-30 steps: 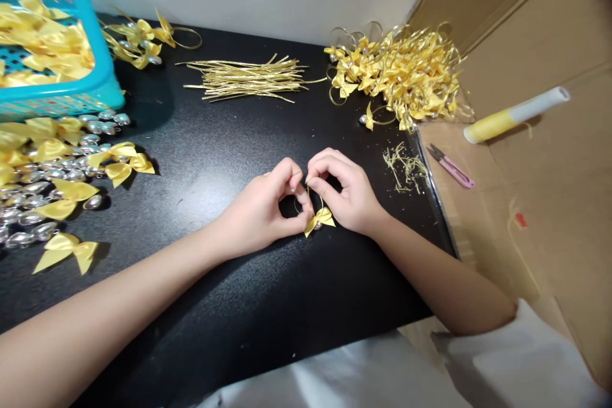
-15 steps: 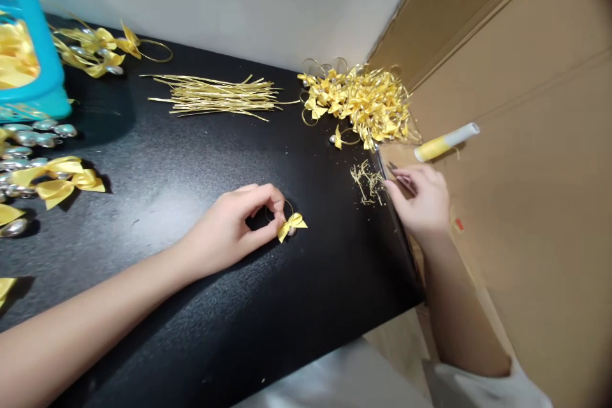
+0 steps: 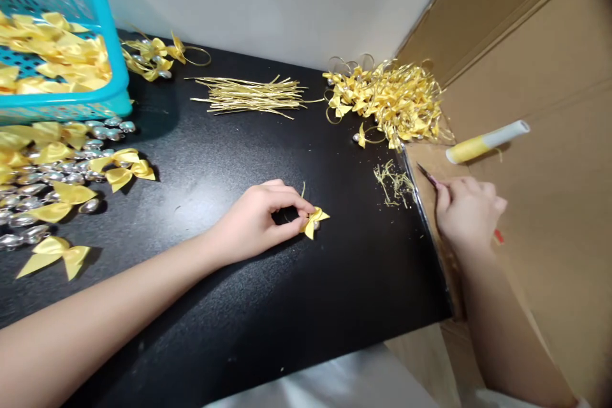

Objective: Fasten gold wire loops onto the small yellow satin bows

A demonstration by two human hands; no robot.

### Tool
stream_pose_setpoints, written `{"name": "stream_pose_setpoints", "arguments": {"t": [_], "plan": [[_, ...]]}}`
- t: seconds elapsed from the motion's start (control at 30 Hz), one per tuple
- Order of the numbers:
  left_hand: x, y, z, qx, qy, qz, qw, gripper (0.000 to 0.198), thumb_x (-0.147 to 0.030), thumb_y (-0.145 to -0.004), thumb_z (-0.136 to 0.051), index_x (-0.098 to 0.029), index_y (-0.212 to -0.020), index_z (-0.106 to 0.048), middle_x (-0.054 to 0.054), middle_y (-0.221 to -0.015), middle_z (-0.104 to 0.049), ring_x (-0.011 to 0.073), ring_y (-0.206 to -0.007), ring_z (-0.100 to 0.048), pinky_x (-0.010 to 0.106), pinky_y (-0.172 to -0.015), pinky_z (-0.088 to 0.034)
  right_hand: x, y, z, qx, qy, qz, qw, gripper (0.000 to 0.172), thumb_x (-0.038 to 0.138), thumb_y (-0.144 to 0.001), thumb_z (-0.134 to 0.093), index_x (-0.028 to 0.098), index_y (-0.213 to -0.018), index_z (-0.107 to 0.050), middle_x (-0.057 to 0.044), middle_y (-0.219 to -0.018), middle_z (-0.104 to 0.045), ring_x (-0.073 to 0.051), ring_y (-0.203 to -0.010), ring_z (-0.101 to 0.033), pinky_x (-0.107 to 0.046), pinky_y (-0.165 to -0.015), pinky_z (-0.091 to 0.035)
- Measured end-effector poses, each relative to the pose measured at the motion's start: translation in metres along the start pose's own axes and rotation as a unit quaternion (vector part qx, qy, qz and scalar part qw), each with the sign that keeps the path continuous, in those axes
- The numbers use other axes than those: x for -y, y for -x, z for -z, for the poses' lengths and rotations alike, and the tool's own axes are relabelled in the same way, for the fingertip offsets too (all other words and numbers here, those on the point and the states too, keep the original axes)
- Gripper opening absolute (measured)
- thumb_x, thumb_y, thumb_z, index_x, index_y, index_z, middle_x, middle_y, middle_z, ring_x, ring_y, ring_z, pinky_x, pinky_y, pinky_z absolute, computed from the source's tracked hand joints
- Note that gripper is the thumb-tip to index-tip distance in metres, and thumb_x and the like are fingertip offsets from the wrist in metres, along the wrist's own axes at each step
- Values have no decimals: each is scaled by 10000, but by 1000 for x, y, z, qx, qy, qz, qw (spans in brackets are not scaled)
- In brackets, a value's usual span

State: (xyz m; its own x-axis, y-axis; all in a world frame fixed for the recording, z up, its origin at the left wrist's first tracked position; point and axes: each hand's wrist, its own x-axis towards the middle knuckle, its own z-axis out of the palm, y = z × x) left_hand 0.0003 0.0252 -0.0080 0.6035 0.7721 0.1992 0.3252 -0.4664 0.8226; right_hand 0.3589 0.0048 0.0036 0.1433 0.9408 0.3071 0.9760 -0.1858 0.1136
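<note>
My left hand (image 3: 268,220) rests over the black table, thumb and fingertips pinched on a yellow ribbon bow ornament (image 3: 314,222). A silver bead shows under the bow, and a bit of thin gold loop sticks up behind my fingers. Past the table's right edge, my right hand (image 3: 471,210) is closed round small scissors (image 3: 425,172), dark pointed tips toward the table; most of the handle is hidden. Between the two hands lie short gold wire clippings (image 3: 393,183). A heap of finished-looking bow ornaments (image 3: 396,102) with gold loops sits behind them, one ornament (image 3: 363,135) lying at its front.
A bundle of gold wires (image 3: 253,95) lies toward the wall. At left, a turquoise basket (image 3: 119,70) holds yellow bows, with silver beads (image 3: 71,169) and more bows before it. Cardboard (image 3: 540,217) lines the right side, where a yellow-and-white tube (image 3: 488,141) lies.
The view has swung left, bringing more of the basket and beads into sight. My right hand has drawn slightly away from the table edge with the scissors. My left hand keeps its pinch.
</note>
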Motion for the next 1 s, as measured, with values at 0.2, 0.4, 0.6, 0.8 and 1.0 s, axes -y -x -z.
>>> {"name": "stream_pose_setpoints", "arguments": {"t": [0.2, 0.4, 0.6, 0.8, 1.0], "plan": [[1, 0, 0, 3, -10, 2, 1000, 95, -196, -823, -656, -196, -897, -716, 21, -842, -753, 158, -796, -657, 290, -774, -478, 43, 8, 32, 73, -321, 79, 941, 196, 314, -984, -370, 229, -945, -542, -88, -864, -696, -239, -860, -658, -399, -784, -481], [1, 0, 0, 1, -16, -11, 1000, 91, -196, -816, -674, -179, -896, -714, 17, -820, -745, 150, -770, -642, 276, -749, -467, 103, 5, 59, 217, -283, 335, 872, 275, 321, -1003, -365, 205, -888, -586, -35, -816, -681, -178, -733, -609, -324, -699, -420], [0, -1, -1, 2, -20, -14, 1000, 101, -193, -809, -680, -185, -902, -720, 7, -783, -728, 147, -743, -621, 265, -722, -455, 119, -2, 49, 152, -178, 409, 882, 374, 364, -998, -389, 177, -810, -652, -55, -745, -663, -194, -694, -548, -343, -676, -321], [0, 0, -1, 4, -25, -10, 1000, 106, -158, -791, -686, -176, -888, -725, -2, -747, -715, 142, -729, -599, 255, -707, -450, 122, -3, 48, 145, -151, 430, 878, 368, 361, -990, -418, 173, -783, -658, -48, -723, -655, -189, -680, -515, -343, -660, -252], [1, 0, -2, 0, -28, -16, 999, 131, -151, -789, -694, -168, -910, -738, -8, -733, -701, 129, -709, -587, 244, -706, -445, 126, -4, 48, 140, -124, 438, 879, 329, 338, -985, -442, 178, -787, -651, -32, -741, -652, -190, -688, -486, -337, -674, -225]]}}
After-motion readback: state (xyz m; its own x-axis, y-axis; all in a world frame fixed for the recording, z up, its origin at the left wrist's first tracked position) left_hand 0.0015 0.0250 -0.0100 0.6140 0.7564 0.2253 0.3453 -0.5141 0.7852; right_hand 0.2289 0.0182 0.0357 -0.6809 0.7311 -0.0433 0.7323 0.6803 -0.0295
